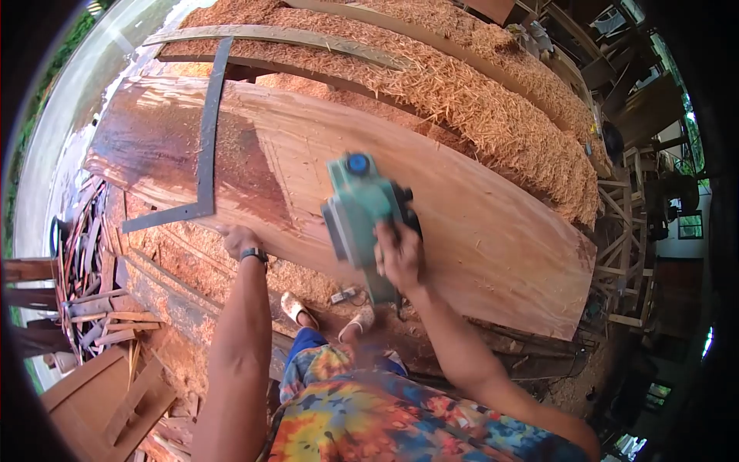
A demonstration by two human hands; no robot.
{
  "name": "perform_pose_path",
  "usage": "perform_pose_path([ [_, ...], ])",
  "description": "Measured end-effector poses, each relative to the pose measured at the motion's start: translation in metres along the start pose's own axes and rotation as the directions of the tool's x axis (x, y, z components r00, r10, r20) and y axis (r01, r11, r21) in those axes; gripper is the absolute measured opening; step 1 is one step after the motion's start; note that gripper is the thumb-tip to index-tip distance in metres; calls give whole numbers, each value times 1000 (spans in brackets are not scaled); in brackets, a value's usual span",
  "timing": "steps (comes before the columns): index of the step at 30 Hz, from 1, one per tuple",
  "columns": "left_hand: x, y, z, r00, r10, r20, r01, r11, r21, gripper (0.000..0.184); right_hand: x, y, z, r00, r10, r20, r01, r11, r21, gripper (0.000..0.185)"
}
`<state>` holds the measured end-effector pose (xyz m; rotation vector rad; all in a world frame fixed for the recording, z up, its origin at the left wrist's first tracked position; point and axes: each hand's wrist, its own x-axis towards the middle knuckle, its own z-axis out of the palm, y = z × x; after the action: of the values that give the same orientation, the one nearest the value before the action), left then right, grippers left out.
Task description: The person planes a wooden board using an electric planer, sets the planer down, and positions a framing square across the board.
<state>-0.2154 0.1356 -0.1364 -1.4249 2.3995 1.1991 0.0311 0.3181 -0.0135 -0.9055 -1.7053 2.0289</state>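
Observation:
A wide wooden board (493, 231) lies across the view, its left part darker and rougher than the rest. My right hand (402, 258) is closed around the handle of a green electric hand planer (356, 219), slightly blurred over the middle of the board. With a dark band at the wrist, my left hand (242, 240) grips the board's near edge, its fingers partly hidden. Just left of that hand, a dark metal framing square (208, 146) lies across the board, its short arm reaching past the near edge.
Wood shavings (493, 100) are heaped along the far side, with long timbers (285, 35) among them. Scrap sticks (88, 254) and a wooden panel (96, 400) lie at left. A power strip (344, 295) sits near my feet. Wooden framing (623, 231) stands at right.

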Motion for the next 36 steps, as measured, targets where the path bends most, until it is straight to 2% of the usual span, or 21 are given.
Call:
perform_pose_path([
  [2, 9, -3, 6, 1000, -26, 14, 27, 1000, -12, 95, 58, -20, 17, 999, 21, 45, -21, 1000, -8, 44],
  [6, 24, -7, 12, 998, -48, 41, 48, 999, -3, 96, 165, -42, 47, 996, -86, 18, 87, 974, -207, 58],
  [10, 21, -3, 11, 998, -37, 43, 35, 998, 56, 95, 206, -56, 60, 996, -80, 38, 86, 977, -194, 61],
  [14, 34, -7, 18, 993, -72, 93, 72, 997, 10, 95, 166, -47, 48, 997, -53, 63, 64, 983, -173, 60],
  [16, 34, -8, 19, 993, -73, 91, 73, 997, -2, 95, 117, -33, 33, 998, -35, 54, 43, 989, -145, 58],
  [19, 21, -3, 13, 998, -50, 39, 50, 999, 8, 94, 23, -7, 4, 996, 84, 6, -83, 992, -96, 46],
  [21, 9, 1, 5, 999, -40, 34, 40, 999, 10, 94, -43, 5, -12, 1000, 2, -14, -5, 986, -165, 50],
  [24, 6, 0, 1, 997, -42, 72, 41, 999, 21, 94, -120, 31, -42, 997, 80, 9, -78, 989, -122, 43],
  [26, 12, -4, 5, 998, -29, 50, 28, 999, 15, 96, -151, 36, -52, 998, 64, 20, -61, 990, -128, 43],
  [29, 12, -5, 8, 999, -32, 21, 32, 999, -9, 98, -154, 39, -51, 996, 89, -16, -90, 995, -52, 43],
  [30, 15, -5, 11, 1000, -23, 11, 23, 1000, 4, 98, -144, 35, -48, 997, 74, -3, -74, 994, -78, 42],
  [33, 21, -10, 14, 1000, -6, -1, 6, 999, 41, 98, -100, 21, -35, 998, 58, 2, -57, 988, -145, 39],
  [36, 24, -11, 15, 1000, -15, 15, 15, 999, 38, 98, -32, 5, -10, 998, 54, -33, -58, 991, -124, 35],
])
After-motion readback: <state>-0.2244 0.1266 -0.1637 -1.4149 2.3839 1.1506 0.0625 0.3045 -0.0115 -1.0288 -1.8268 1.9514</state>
